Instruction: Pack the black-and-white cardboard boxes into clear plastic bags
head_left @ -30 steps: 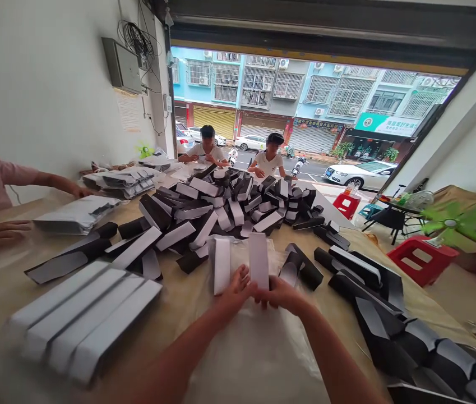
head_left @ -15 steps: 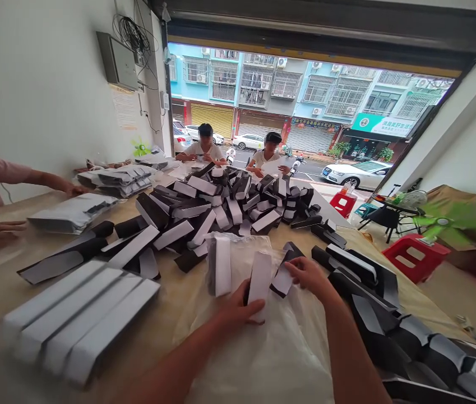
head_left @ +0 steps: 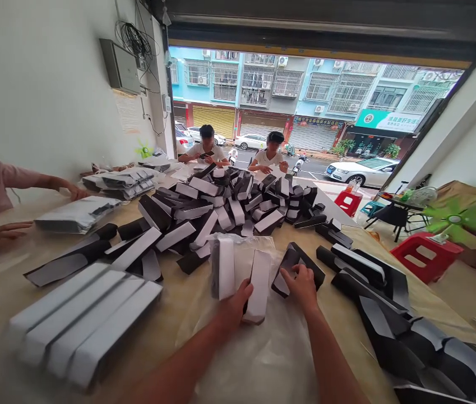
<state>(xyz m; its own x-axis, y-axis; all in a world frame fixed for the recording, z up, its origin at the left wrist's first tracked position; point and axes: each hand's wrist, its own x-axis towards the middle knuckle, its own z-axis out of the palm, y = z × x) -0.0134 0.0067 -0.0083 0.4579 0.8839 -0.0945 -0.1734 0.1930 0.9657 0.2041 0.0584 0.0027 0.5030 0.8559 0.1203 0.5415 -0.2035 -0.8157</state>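
My left hand grips a narrow paper box by its left side, its white face up and its far end tilted away. The fingers beneath are partly hidden. To its right, my right hand has its fingers bent onto the pale flap of a black paper box, thumb and forefinger close together. Another white-faced box lies left of my left hand, inside or under clear plastic. Below both hands spreads a clear plastic bag.
A heap of black and white boxes fills the table's middle. White-faced boxes lie in a row at left; black ones at right. A co-worker's hands rest by wrapped packs. Two people sit opposite.
My right hand has turned the black box so more of its dark side shows, and its fingers have bent over the flap. My left thumb has shifted up along its box.
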